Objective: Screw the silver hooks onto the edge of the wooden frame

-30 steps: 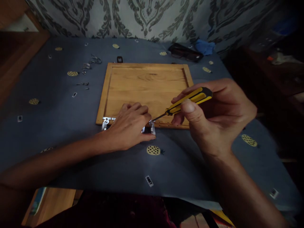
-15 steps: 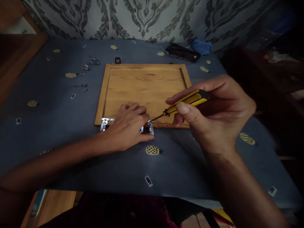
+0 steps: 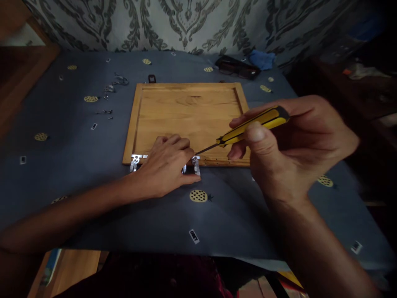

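A wooden cabinet door [image 3: 189,116] lies flat on a blue cloth with pineapple prints [image 3: 77,165]. A metal hinge bracket [image 3: 196,164] sits at the door's near edge, and another bracket end [image 3: 135,160] shows further left. My left hand [image 3: 166,167] rests closed over the hinge, fingers pressing it down. My right hand [image 3: 294,145] grips a yellow and black screwdriver [image 3: 251,126], its tip touching the hinge beside my left fingers.
Loose screws and metal fittings [image 3: 110,99] lie scattered at the back left of the cloth. Dark glasses [image 3: 237,68] and a blue rag [image 3: 262,59] sit at the back right by the patterned wall. Dark furniture stands to the right.
My right hand has shifted right and up a little, tilting the screwdriver handle higher. The tip stays on the hinge. My left hand has not moved.
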`<move>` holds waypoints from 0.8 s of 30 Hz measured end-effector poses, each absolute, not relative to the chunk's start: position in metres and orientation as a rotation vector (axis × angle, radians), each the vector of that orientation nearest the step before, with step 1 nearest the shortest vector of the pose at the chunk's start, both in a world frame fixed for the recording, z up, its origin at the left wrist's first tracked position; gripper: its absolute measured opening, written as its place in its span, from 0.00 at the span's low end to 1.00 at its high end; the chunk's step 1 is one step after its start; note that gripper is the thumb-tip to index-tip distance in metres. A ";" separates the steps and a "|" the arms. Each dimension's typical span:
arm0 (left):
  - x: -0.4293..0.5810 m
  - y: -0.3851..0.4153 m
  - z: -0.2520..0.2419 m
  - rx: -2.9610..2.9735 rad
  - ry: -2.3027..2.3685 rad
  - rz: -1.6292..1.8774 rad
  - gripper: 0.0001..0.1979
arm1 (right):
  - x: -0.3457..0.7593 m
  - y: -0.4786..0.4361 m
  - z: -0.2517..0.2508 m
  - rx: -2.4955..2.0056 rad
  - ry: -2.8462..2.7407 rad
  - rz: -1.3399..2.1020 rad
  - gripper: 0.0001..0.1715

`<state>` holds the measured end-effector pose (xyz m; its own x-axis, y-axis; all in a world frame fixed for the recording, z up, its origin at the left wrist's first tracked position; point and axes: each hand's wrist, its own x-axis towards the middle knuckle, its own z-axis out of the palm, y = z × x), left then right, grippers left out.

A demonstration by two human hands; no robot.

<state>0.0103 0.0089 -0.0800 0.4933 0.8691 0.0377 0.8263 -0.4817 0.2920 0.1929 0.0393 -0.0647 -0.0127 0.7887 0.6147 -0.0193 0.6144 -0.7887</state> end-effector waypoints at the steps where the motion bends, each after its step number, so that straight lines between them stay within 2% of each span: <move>1: 0.011 0.009 -0.080 2.501 1.448 0.258 0.16 | 0.194 0.039 -0.066 -0.708 -1.447 0.720 0.11; 8: 0.012 0.010 -0.079 2.499 1.467 0.235 0.17 | 0.195 0.039 -0.067 -0.704 -1.500 0.770 0.08; 21: 0.011 0.009 -0.081 2.517 1.452 0.278 0.16 | 0.191 0.042 -0.062 -0.682 -1.520 0.771 0.11; 24: 0.011 0.010 -0.080 2.511 1.451 0.274 0.17 | 0.195 0.042 -0.062 -0.714 -1.552 0.786 0.08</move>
<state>0.0110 0.0096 -0.0802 0.4925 0.8690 0.0473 0.8263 -0.4840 0.2882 0.1952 0.0423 -0.0622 -0.1162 0.8068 0.5793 0.0106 0.5843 -0.8115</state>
